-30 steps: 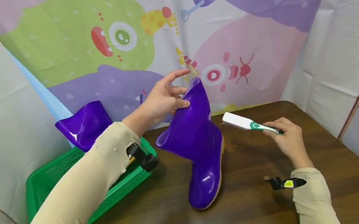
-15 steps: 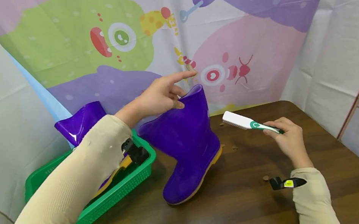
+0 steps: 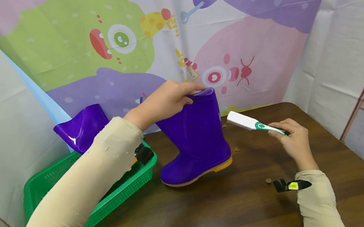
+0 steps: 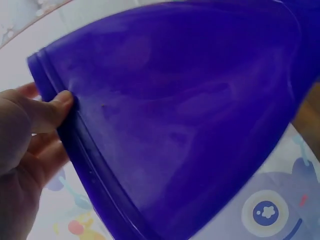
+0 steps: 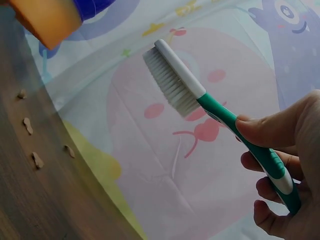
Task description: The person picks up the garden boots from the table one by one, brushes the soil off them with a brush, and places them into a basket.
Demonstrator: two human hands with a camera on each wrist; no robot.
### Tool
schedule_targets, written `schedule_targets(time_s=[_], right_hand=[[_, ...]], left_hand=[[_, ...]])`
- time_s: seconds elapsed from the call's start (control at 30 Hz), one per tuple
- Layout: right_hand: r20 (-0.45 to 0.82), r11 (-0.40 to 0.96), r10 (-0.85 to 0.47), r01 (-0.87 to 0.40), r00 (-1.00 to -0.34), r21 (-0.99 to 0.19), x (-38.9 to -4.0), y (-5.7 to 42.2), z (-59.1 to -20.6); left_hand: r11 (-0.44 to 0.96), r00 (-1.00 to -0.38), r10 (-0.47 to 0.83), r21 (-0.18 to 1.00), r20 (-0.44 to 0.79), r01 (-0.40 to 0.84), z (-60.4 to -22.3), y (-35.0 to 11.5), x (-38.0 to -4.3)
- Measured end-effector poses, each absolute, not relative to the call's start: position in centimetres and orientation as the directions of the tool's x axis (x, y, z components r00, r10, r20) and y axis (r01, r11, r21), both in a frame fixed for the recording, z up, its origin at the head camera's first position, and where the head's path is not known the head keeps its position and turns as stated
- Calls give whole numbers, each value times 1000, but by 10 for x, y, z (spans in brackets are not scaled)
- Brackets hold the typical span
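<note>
My left hand (image 3: 167, 100) pinches the top rim of a purple rain boot (image 3: 196, 138), thumb on the outside and fingers over the rim in the left wrist view. The boot hangs upright above the table, toe to the left and yellow heel to the right. My right hand (image 3: 292, 138) holds a white and green scrub brush (image 3: 242, 121) by its handle, bristles facing down and left. In the right wrist view the thumb lies along the green handle (image 5: 220, 112). A gap separates the brush from the boot.
A green plastic basket (image 3: 111, 206) at the left holds a second purple boot (image 3: 84, 127). Small brown crumbs (image 5: 36, 160) lie on the wooden table (image 3: 217, 213). A printed cloth (image 3: 138, 3) hangs behind the table.
My left hand has turned the boot so that its toe, first toward me, points left and its side faces me. The right hand and brush have stayed almost still.
</note>
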State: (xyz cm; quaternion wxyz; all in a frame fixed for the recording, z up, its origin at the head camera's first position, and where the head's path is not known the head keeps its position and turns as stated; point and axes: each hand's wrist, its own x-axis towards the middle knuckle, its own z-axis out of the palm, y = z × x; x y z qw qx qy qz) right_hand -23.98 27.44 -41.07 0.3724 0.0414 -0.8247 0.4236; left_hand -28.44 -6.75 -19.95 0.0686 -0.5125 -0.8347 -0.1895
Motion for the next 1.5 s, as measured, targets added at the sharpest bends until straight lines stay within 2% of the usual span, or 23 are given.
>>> schedule_targets(time_s=[0.17,0.37,0.5,0.87,1.07,1.3,1.5], right_hand=[[655,644,255,-381,-711,-664,-240,275,-410],[659,644,279,-373,-699,-668,-239,279,-409],[651,645,276,-366,-707,-671,-238,278,-410],[646,637,267,-373,-715,-675,-239,276,-413],[656,637,245,-392,-714,-664,-241,274,-410],[660,632,247,-398,-710,-665,-243,273,-412],[656,629,227,-406,-720,-663,-243,272,-413]], left_hand=[[273,-283,860,86,426,958,-211,-65,-291],[227,-46,815,-244,578,943,-235,-61,-296],[215,26,805,-333,592,918,-255,-59,-299],[141,129,756,-352,641,925,-288,-53,-293],[114,150,730,-335,667,935,-299,-57,-285],[119,134,673,-286,727,951,-312,-69,-276],[162,31,574,-151,818,975,-329,-91,-267]])
